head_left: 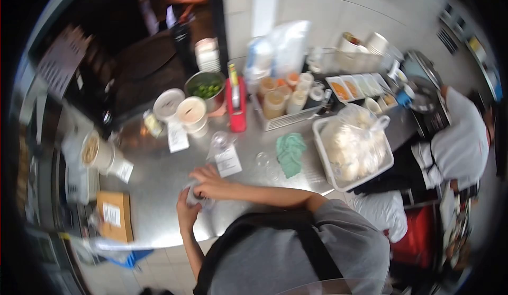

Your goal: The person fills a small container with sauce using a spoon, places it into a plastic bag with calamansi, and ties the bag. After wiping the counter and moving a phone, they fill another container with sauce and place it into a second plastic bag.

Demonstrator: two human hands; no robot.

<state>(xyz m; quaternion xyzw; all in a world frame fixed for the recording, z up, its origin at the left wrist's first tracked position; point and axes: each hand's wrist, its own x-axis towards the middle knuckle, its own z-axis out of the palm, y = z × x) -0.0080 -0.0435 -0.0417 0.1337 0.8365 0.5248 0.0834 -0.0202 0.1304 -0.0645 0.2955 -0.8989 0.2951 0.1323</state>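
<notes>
Near the front edge of the steel counter, my left hand (187, 209) is closed around the side of a small clear plastic container (205, 202). My right hand (209, 182) grips the same container from above, its fingers bent over the top. Something dark shows inside, but my fingers cover much of it. Just beyond my right hand lies a printed paper slip (228, 161), with a clear plastic cup or bag (221, 140) behind it. Clear round lids (263, 160) rest to the right, beside a crumpled green cloth (290, 154).
Behind stand white tubs (191, 110), a metal pot of green pieces (207, 86), a red dispenser (236, 107) and a basket of sauce bottles (286, 119). A white bin (338, 178) holds a stuffed bag. A cardboard box (115, 216) sits left; a co-worker (460, 141) stands right.
</notes>
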